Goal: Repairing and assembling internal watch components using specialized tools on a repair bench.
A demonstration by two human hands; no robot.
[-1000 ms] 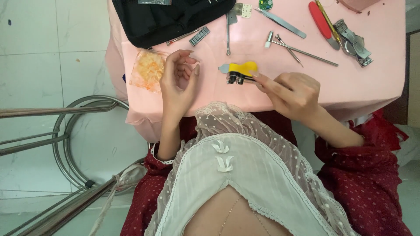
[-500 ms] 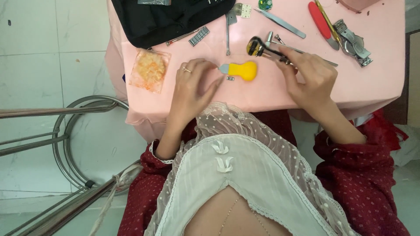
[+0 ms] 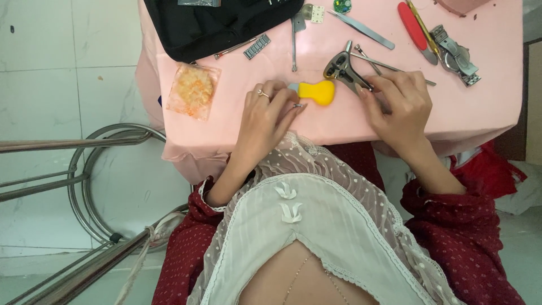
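Observation:
My left hand (image 3: 271, 110) rests on the pink table (image 3: 485, 107) with its fingertips pinched at the grey tip of a small yellow-handled tool (image 3: 316, 92). Whether a tiny part sits between those fingers I cannot tell. My right hand (image 3: 395, 104) grips the stem of a grey metal forked wrench tool (image 3: 340, 68), whose head lies on the table just right of and beyond the yellow handle. A ring sits on one finger of the left hand.
A black pouch (image 3: 220, 25) lies at the far left of the table. A clear bag of orange pieces (image 3: 193, 89), tweezers (image 3: 364, 31), a red-handled tool (image 3: 412, 25), a metal clamp (image 3: 454, 53) and thin rods are spread about. A metal stool frame (image 3: 84, 181) stands left.
My right hand lifted the grey forked tool away from the yellow tool and carried it to the right and farther back. My left hand turned over and closed its fingertips at the yellow tool's tip.

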